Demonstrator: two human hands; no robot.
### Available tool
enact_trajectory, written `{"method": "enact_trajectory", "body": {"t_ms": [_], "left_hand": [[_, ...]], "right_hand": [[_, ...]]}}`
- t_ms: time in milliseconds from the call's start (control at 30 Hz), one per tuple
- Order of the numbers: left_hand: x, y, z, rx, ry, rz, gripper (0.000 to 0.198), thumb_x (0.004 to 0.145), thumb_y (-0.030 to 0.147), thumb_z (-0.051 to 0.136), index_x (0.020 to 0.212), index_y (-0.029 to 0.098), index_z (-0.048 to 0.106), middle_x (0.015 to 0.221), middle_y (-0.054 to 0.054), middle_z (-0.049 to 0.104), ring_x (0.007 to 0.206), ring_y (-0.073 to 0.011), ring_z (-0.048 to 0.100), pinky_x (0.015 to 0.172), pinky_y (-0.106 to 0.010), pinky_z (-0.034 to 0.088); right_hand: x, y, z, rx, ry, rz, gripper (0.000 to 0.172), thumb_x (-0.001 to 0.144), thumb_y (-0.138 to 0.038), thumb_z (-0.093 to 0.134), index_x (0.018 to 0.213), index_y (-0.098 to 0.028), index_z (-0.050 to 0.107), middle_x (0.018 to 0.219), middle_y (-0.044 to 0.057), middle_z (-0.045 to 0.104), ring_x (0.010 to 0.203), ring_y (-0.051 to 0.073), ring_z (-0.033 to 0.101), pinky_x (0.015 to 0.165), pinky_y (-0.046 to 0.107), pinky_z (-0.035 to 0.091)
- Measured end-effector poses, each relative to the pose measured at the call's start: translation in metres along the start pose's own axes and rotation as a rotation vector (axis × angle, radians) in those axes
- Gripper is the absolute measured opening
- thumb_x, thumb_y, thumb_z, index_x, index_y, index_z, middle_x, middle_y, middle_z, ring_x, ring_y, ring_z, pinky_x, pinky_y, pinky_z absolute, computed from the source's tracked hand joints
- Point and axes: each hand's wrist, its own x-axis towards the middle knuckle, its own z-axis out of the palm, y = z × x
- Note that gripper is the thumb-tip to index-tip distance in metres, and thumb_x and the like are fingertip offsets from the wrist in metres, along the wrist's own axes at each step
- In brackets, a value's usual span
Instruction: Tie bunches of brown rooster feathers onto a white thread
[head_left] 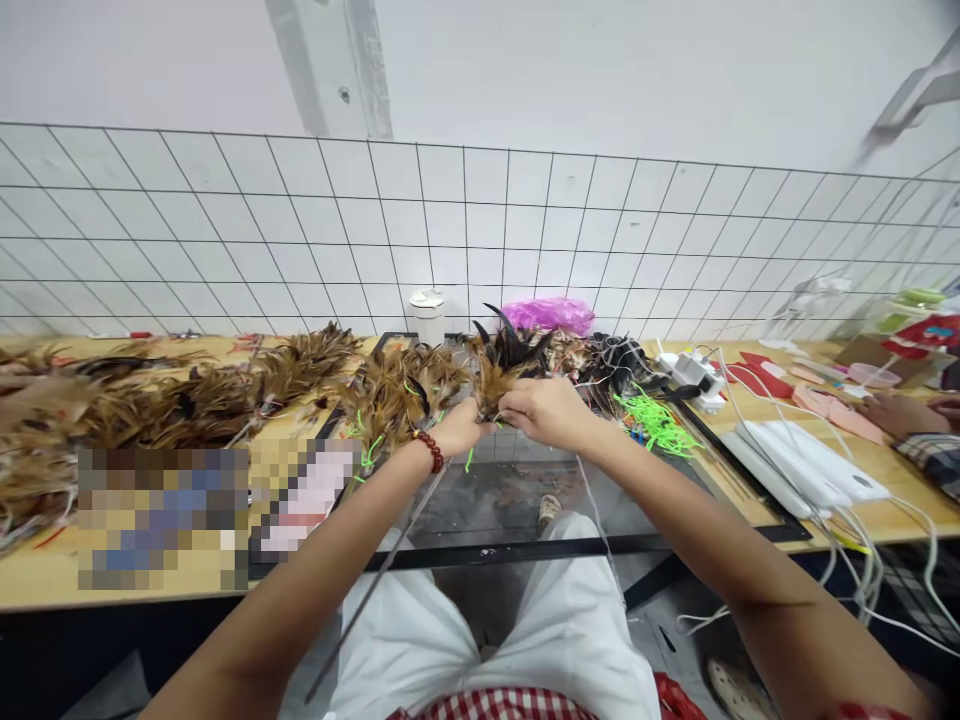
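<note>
My left hand point(459, 430), with a dark red bead bracelet point(430, 452) at the wrist, pinches the base of a small bunch of brown and black feathers point(496, 375). From the other side my right hand point(551, 410) closes on the same base, its fingertips almost meeting the left ones. The exact grip is partly hidden by the fingers. A thin grey cord point(382, 570) trails down from my left hand, and another cord point(594, 500) hangs below the right. Left of the hands lies a heap of brown feathers point(401, 385) with bright green ties among them.
A dark glass panel point(480, 505) lies under my hands. Behind are a white cup point(428, 318) and a pink plastic bag point(551, 315). To the right are green ties point(660, 425), white power strips point(806, 465) with cables, and another person's hand point(892, 412). More feathers point(180, 405) lie left.
</note>
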Motion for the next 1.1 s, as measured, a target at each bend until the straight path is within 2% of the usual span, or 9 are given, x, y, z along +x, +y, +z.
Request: {"method": "enact_trajectory", "body": {"t_ms": [133,267,333,467,567,667,867,967,1100], "left_hand": [[-0.004,0.022,0.004,0.42,-0.168,0.048,0.034,0.077,0.021,0.059,0.109,0.011,0.053,0.102,-0.017,0.064,0.098,-0.0281,0.06,0.085,-0.036,0.045],[-0.022,0.036,0.005,0.693,-0.099,0.069,0.028,0.08,0.014,0.051,0.107,0.008,0.052,0.094,-0.019,0.061,0.088,-0.0286,0.062,0.078,-0.039,0.045],[-0.032,0.037,0.003,0.558,0.034,0.104,0.022,0.079,0.009,0.047,0.1,0.009,0.055,0.087,-0.015,0.057,0.084,-0.0258,0.061,0.074,-0.034,0.045],[-0.048,0.036,0.005,-0.118,0.222,0.175,0.017,0.074,0.005,0.053,0.088,0.013,0.057,0.07,-0.004,0.041,0.072,-0.0192,0.054,0.059,-0.021,0.037],[-0.055,0.037,0.01,-0.352,0.184,0.156,0.017,0.069,0.001,0.056,0.079,0.015,0.057,0.065,0.0,0.035,0.062,-0.0167,0.047,0.054,-0.02,0.031],[-0.058,0.035,0.005,-0.219,0.136,0.137,0.02,0.066,-0.003,0.057,0.069,0.017,0.054,0.064,0.0,0.035,0.06,-0.0169,0.044,0.056,-0.022,0.032],[-0.055,0.021,-0.045,-0.036,-0.087,0.058,0.023,0.059,0.004,0.072,0.07,0.018,0.057,0.062,0.0,0.045,0.06,-0.016,0.045,0.054,-0.021,0.033],[-0.053,0.021,-0.065,-0.295,-0.192,-0.055,0.021,0.063,0.013,0.074,0.076,0.017,0.058,0.066,-0.001,0.051,0.054,-0.0111,0.042,0.045,-0.017,0.029],[-0.043,0.031,-0.072,-0.84,-0.233,-0.147,0.018,0.075,0.026,0.066,0.073,0.014,0.053,0.07,-0.003,0.051,0.045,-0.004,0.029,0.035,-0.012,0.017]], "right_hand": [[0.024,0.012,-0.006,-0.064,-0.029,-0.079,0.023,0.084,-0.024,0.048,0.087,-0.022,0.07,0.089,0.004,0.067,0.077,0.015,0.059,0.057,0.025,0.028],[0.037,0.032,0.009,0.049,-0.022,0.023,0.021,0.082,-0.027,0.053,0.089,-0.024,0.072,0.091,0.002,0.07,0.083,0.016,0.06,0.063,0.024,0.034],[0.039,0.038,0.019,0.165,-0.035,0.114,0.018,0.08,-0.029,0.056,0.087,-0.025,0.073,0.087,0.001,0.071,0.082,0.016,0.061,0.066,0.023,0.036],[0.042,0.033,0.034,0.395,-0.039,0.18,0.014,0.077,-0.029,0.061,0.081,-0.024,0.074,0.08,0.0,0.072,0.076,0.015,0.062,0.067,0.022,0.039],[0.05,0.025,0.039,0.59,-0.07,0.078,0.012,0.074,-0.025,0.064,0.078,-0.023,0.075,0.077,-0.001,0.072,0.075,0.014,0.062,0.069,0.022,0.04],[0.056,0.033,0.045,0.802,-0.121,0.037,0.008,0.068,-0.022,0.067,0.071,-0.019,0.074,0.07,-0.002,0.07,0.07,0.012,0.06,0.068,0.021,0.041],[0.016,0.092,0.056,1.114,-0.38,0.504,0.008,0.058,-0.022,0.069,0.059,-0.014,0.069,0.052,0.0,0.061,0.046,0.009,0.046,0.047,0.021,0.035],[-0.012,0.103,0.059,1.147,-0.381,0.625,0.013,0.061,-0.028,0.067,0.063,-0.015,0.068,0.041,-0.005,0.047,0.036,0.005,0.031,0.038,0.019,0.021],[-0.04,0.086,0.065,1.117,-0.252,0.605,0.022,0.064,-0.036,0.065,0.068,-0.015,0.068,0.038,-0.009,0.033,0.036,0.004,0.018,0.038,0.02,0.013]]}}
